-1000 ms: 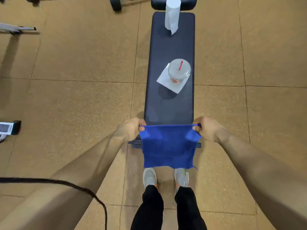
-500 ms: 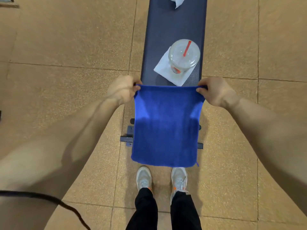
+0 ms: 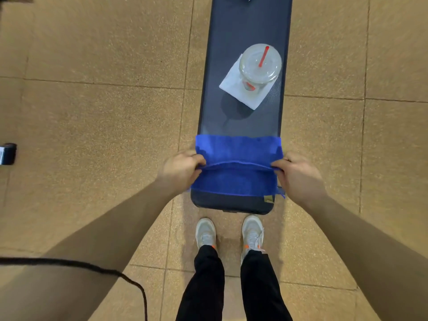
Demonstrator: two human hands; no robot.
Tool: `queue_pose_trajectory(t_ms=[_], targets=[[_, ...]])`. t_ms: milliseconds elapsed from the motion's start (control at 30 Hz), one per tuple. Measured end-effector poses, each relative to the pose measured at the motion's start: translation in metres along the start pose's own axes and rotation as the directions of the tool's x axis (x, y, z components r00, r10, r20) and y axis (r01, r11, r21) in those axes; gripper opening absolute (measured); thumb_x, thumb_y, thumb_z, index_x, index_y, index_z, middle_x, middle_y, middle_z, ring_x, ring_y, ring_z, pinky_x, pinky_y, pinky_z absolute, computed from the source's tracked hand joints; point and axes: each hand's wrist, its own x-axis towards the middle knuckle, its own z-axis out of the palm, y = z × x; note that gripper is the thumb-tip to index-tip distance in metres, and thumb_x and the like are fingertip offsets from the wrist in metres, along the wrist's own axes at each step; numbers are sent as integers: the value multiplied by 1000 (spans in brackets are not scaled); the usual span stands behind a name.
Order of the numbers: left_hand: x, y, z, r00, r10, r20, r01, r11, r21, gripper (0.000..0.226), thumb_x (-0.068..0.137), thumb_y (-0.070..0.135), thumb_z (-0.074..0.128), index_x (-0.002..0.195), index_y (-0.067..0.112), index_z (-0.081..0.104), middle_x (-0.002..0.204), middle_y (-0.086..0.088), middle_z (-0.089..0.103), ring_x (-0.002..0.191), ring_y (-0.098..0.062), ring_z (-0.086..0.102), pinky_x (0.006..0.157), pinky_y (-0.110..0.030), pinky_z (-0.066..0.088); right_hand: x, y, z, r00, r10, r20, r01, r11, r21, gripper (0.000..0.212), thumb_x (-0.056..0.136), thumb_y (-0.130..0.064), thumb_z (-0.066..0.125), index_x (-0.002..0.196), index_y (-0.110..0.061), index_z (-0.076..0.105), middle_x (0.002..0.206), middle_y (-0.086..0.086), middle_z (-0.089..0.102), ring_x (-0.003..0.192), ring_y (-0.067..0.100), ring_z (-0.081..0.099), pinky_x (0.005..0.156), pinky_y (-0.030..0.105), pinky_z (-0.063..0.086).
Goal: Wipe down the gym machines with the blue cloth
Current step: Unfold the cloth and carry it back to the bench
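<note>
The blue cloth [image 3: 238,158] lies across the near end of a dark padded gym bench [image 3: 245,24], folded over on itself with an upper layer lifted. My left hand [image 3: 179,171] pinches the cloth's left edge at the fold. My right hand [image 3: 298,174] pinches the right edge at the same height. Both hands sit just outside the bench's sides. A strip of bare bench pad shows between the cloth and the bench's near end.
A clear lidded plastic cup [image 3: 260,64] with a red straw stands on a white napkin [image 3: 234,85] mid-bench, beyond the cloth. My shoes [image 3: 229,232] stand at the bench's near end on tan floor tiles. A black cable [image 3: 97,269] crosses the lower left.
The cloth was held up hanging in the air by its top corners; now it lies on the bench's near end, folded, with both hands lower and still pinching its edges.
</note>
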Motion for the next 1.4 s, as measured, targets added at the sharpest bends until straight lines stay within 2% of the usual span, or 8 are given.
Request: queue_pose_trajectory(t_ms=[233,400,467,633,767,1000,1133,1400], targets=[[-26,-13,66,997,74,20,-76,988,135,7,92,17,57,97,21,60,97,0,57,87,-24,55,57,-33,41,-37,16,63,993,-45,106,60,988,-142,17,83,-6,74,95,-17,67,88,1,58,78,25,53,53,30,38],[-20,-17,70,990,144,-7,-140,974,179,15,87,35,62,89,24,71,91,3,58,89,-20,55,58,-28,39,-40,14,61,982,-32,186,79,965,-250,17,90,-26,64,104,-23,73,99,0,63,101,27,55,78,39,47],[-16,-13,63,997,39,-60,-37,999,34,22,89,43,61,85,27,75,90,7,54,91,-15,53,60,-29,45,-38,4,55,987,-13,158,56,961,-270,19,92,-30,60,97,-21,76,95,0,62,96,26,57,83,40,47],[26,-9,45,924,-293,-247,227,937,-266,24,96,28,57,119,23,63,115,1,57,108,-20,55,88,-40,52,-11,-47,60,991,-48,127,58,995,-82,21,93,-21,61,108,-19,74,95,2,64,88,26,61,72,39,52],[72,-15,26,926,-362,-105,295,869,-398,34,99,19,55,133,25,55,128,-1,52,117,-21,52,105,-35,42,13,-106,91,987,-15,163,-4,993,117,23,99,-22,53,116,-18,69,101,3,65,94,27,62,74,40,52],[88,-28,13,938,-344,39,328,848,-416,14,94,4,60,96,18,60,96,-7,65,87,-24,65,74,-36,58,28,-190,138,947,314,69,-319,945,67,46,80,-60,69,99,-19,60,93,1,60,88,23,58,80,40,42],[89,-37,4,968,-249,28,239,881,-408,12,94,5,63,100,15,64,82,5,58,68,-5,54,50,-7,43,25,-198,144,946,323,23,-324,945,35,32,79,-40,79,91,-18,61,81,1,62,77,24,60,72,39,42],[76,-10,-24,986,-168,-2,151,886,-438,21,88,7,65,91,27,63,85,10,60,70,-7,59,64,-16,45,-13,-176,85,875,448,186,-480,747,460,21,90,-19,58,111,-17,53,100,-2,56,88,18,56,74,35,49]])
